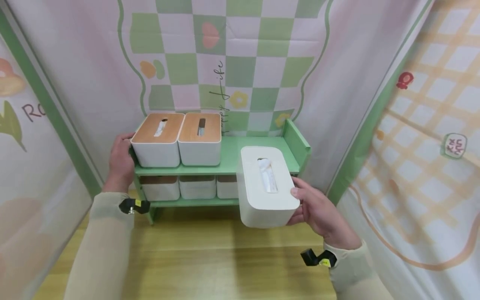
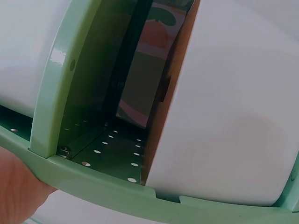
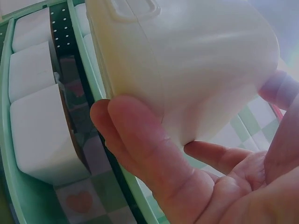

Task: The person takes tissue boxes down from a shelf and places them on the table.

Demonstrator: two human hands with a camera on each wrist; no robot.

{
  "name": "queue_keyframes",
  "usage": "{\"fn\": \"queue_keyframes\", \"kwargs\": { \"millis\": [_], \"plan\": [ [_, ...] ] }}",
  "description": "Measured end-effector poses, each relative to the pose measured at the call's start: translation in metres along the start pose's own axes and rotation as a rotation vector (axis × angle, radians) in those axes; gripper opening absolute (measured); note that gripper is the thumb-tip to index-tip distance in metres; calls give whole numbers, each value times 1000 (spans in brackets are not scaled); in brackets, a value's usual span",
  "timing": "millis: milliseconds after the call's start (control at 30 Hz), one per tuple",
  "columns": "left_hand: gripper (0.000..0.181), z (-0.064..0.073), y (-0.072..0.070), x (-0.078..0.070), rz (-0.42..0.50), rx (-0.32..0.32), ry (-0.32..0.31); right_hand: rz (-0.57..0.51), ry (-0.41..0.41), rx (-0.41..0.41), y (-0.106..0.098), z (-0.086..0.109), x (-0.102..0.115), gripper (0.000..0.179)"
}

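Clamping right fingers (image 3: pixel 145 135) on the white box (image 1: pixel 268 200), its oval moulding (image 3: pixel 135 7) only in the right wrist view.

Bright, even head view, soft shadow on the floor (image 1: pixel 255 250), wrist views dimmer, shelf edge (image 2: pixel 103 186) bowed, we see glare on the green upright (image 2: pixel 58 57), light probably from overhead.

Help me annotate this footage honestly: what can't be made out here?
Rounded white plastic box: contents mostly hidden by its slotted white top, head view.
Left hand: mostly cut off by the left edge, left wrist view.
Lower row of white, rounded plastic boxes: lids mostly hidden by the green shelf board above, head view.
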State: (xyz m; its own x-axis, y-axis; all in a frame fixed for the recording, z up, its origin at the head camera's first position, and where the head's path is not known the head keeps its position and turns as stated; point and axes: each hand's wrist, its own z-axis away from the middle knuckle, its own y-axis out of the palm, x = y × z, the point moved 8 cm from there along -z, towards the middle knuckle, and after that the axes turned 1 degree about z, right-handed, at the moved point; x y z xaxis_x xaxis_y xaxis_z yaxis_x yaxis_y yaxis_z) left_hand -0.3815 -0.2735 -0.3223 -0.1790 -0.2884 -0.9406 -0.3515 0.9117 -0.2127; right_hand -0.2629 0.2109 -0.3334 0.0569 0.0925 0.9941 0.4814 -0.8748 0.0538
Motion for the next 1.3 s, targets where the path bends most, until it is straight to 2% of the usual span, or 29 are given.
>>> {"fn": "queue_keyframes", "kwargs": {
  "millis": [433, 1033, 1300],
  "plan": [
    [54, 1, 0, -2, 9, 1, 5, -52, -17, 79, 11, 6, -4, 57],
    [54, 0, 0, -3, -18, -5, 34, -28, 96, 40, 6, 7, -30, 58],
    [54, 2, -1, -4, -16, -7, 31, 30, 172, -23, 2, 9, -44, 62]
  ]
}}
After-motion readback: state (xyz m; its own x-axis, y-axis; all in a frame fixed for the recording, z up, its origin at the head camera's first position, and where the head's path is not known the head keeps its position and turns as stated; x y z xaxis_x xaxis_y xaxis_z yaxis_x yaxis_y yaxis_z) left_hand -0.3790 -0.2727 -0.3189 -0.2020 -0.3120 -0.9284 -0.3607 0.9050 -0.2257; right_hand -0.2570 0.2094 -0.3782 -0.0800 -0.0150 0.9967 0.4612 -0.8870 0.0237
